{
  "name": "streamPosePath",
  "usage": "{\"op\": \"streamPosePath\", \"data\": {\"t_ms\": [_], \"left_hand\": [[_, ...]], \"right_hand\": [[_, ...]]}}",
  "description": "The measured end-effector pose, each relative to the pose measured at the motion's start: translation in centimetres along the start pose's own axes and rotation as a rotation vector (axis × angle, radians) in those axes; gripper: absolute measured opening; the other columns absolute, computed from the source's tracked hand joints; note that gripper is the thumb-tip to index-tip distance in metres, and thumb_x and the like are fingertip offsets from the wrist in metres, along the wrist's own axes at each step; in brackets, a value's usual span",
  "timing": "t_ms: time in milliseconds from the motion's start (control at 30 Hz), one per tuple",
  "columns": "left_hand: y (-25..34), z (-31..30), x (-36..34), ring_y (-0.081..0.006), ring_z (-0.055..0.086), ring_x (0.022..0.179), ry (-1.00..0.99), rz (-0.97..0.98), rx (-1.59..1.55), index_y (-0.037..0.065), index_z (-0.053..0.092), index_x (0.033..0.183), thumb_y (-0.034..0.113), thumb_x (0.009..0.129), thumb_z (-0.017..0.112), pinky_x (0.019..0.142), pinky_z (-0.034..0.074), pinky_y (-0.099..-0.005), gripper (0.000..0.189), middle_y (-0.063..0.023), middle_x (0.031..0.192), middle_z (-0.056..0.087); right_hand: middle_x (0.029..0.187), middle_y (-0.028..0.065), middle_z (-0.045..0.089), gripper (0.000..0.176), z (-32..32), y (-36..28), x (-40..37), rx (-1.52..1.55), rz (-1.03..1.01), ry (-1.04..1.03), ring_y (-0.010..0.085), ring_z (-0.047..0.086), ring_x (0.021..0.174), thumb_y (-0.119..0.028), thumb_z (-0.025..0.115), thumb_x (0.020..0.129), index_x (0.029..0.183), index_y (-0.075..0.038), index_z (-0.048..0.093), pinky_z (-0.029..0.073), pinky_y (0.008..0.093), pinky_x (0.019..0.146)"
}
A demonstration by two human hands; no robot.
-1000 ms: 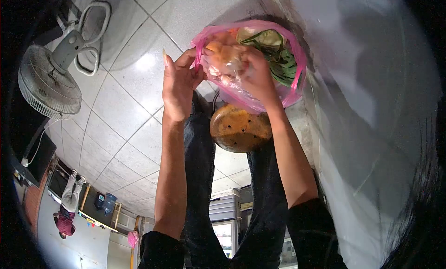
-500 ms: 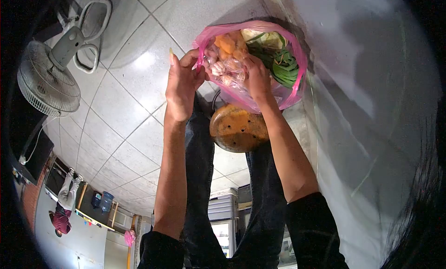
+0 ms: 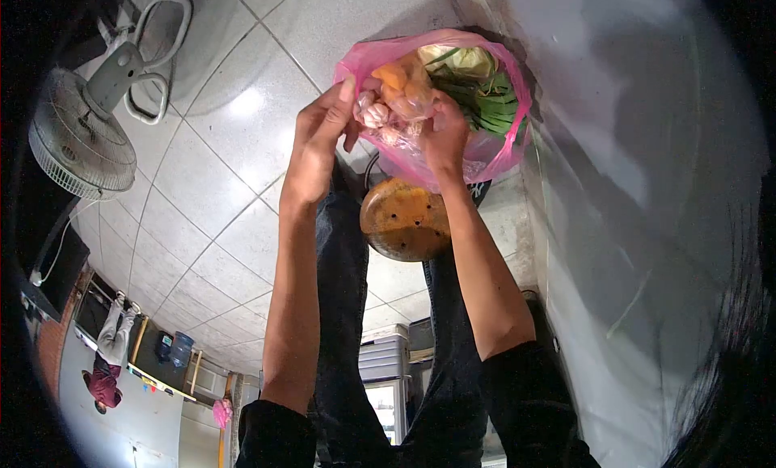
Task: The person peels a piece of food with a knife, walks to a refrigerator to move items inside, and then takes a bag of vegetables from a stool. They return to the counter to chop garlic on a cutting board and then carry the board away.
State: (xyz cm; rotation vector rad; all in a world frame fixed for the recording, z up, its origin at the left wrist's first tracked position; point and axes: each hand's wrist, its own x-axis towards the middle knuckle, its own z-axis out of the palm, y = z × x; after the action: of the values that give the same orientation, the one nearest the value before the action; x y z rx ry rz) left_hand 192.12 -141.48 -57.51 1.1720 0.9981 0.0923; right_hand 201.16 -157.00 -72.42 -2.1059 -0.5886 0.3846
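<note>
Bare left hand (image 3: pixel 317 149): head view, and here we are at the near-left edge of the bag, thumb stretched up along the rim, other fingers curled beneath, pinching pink plastic between them.
Bare right hand (image 3: pixel 444 141): we're reaching inside now, fingers bent close together, pinching at thin clear plastic wrapping (image 3: pixel 416 104); the exact tip contact we can't make out.
Translucent pink plastic bag (image 3: pixel 368 54): wide open, spread between and beyond our fingers.
Orange pieces (image 3: pixel 394 73): in clear plastic, just up and left of our right fingertips.
Whitish-pink garlic bulbs (image 3: pixel 374 115): lying between our two sets of fingers.
Long green leaves (image 3: pixel 493 111): bundled right of our right fingers, in the bag.
Pale green leafy vegetable (image 3: pixel 469 60): above those leaves, beyond our right fingers.
Round brown wooden stool (image 3: pixel 404 217): below both hands' fingers, dark holes in its top.
White-and-grey fan (image 3: pixel 83 141): well left of our left fingers, on its side in our view.
</note>
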Motion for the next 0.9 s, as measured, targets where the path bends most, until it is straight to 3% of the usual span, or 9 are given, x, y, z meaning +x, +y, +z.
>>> {"op": "streamPosePath", "data": {"t_ms": [133,300,400,533,600,633,700,833,900], "left_hand": [[0.7,0.7,-0.3,-0.0102,0.037,0.059,0.012,0.014,-0.012,0.001,0.062,0.095,0.047,0.093,0.043,0.057,0.034,-0.0241,0.049,-0.0002,0.070,0.046],[-0.2,0.4,-0.2,-0.0118,0.039,0.066,-0.008,0.007,-0.035,0.000,0.061,0.098,0.044,0.093,0.046,0.066,0.036,-0.0252,0.047,-0.0007,0.075,0.049],[0.0,0.9,-0.3,-0.0138,0.043,0.073,-0.072,0.001,0.070,-0.003,0.057,0.111,0.058,0.090,0.038,0.072,0.037,-0.0297,0.067,-0.0066,0.080,0.054],[-0.3,1.8,-1.3,-0.0173,0.052,0.082,-0.105,0.033,0.069,-0.005,0.056,0.111,0.049,0.091,0.045,0.078,0.041,-0.0321,0.059,-0.0113,0.091,0.059],[-1.0,1.9,-2.1,-0.0199,0.056,0.088,-0.182,-0.003,0.064,-0.007,0.055,0.111,0.038,0.092,0.049,0.081,0.043,-0.0335,0.049,-0.0149,0.100,0.060],[-0.7,2.0,-2.3,-0.0192,0.057,0.085,-0.195,-0.084,0.132,-0.008,0.056,0.110,0.032,0.092,0.051,0.077,0.045,-0.0333,0.044,-0.0141,0.098,0.061],[-1.5,1.8,-2.6,-0.0190,0.057,0.085,-0.199,-0.042,0.141,-0.007,0.056,0.109,0.033,0.092,0.051,0.076,0.045,-0.0326,0.045,-0.0138,0.098,0.061],[-1.3,0.3,-2.9,-0.0144,0.055,0.081,-0.148,0.012,0.145,-0.007,0.057,0.110,0.037,0.092,0.051,0.072,0.044,-0.0280,0.048,-0.0113,0.094,0.061],[-1.1,-0.3,-2.7,-0.0096,0.052,0.078,-0.107,-0.050,0.120,-0.006,0.057,0.110,0.044,0.088,0.054,0.069,0.042,-0.0245,0.056,-0.0092,0.094,0.060]], "right_hand": [[0.077,0.0105,0.060,0.032,-1.9,-0.3,-1.7,-0.136,0.117,-0.069,0.0206,0.060,0.073,0.007,0.055,0.069,0.100,-0.001,0.059,0.047,0.0302,0.070],[0.087,0.0164,0.065,0.025,-5.6,0.3,-1.9,-0.235,0.208,-0.465,0.0280,0.065,0.080,0.000,0.057,0.073,0.098,0.002,0.056,0.050,0.0365,0.069],[0.086,0.0176,0.065,0.022,-6.8,0.9,-2.0,-0.177,0.340,-0.445,0.0285,0.065,0.078,-0.001,0.057,0.074,0.096,0.001,0.057,0.050,0.0368,0.067],[0.083,0.0179,0.065,0.016,-7.4,2.2,-1.6,-0.165,0.310,-0.465,0.0272,0.065,0.078,-0.007,0.057,0.078,0.091,0.001,0.059,0.050,0.0367,0.068],[0.081,0.0181,0.065,0.017,-7.4,2.5,-1.3,-0.328,0.346,-0.812,0.0270,0.065,0.077,-0.014,0.056,0.080,0.088,0.000,0.062,0.049,0.0379,0.069],[0.081,0.0181,0.065,0.017,-7.8,1.1,-0.7,-0.327,0.344,-0.811,0.0270,0.065,0.077,-0.014,0.056,0.080,0.088,0.000,0.062,0.049,0.0379,0.069],[0.082,0.0192,0.065,0.020,-8.8,-1.8,0.2,-0.375,0.341,-1.362,0.0299,0.064,0.078,-0.017,0.054,0.080,0.088,-0.002,0.064,0.048,0.0392,0.071],[0.088,0.0200,0.064,0.019,-7.4,-3.9,-4.8,-0.059,-0.021,-1.213,0.0326,0.062,0.084,-0.015,0.052,0.078,0.087,-0.005,0.066,0.047,0.0413,0.076],[0.092,0.0191,0.063,0.021,-6.7,-4.6,-8.5,-0.469,-0.035,-1.056,0.0341,0.061,0.087,-0.016,0.051,0.078,0.090,-0.004,0.064,0.047,0.0434,0.081]]}}
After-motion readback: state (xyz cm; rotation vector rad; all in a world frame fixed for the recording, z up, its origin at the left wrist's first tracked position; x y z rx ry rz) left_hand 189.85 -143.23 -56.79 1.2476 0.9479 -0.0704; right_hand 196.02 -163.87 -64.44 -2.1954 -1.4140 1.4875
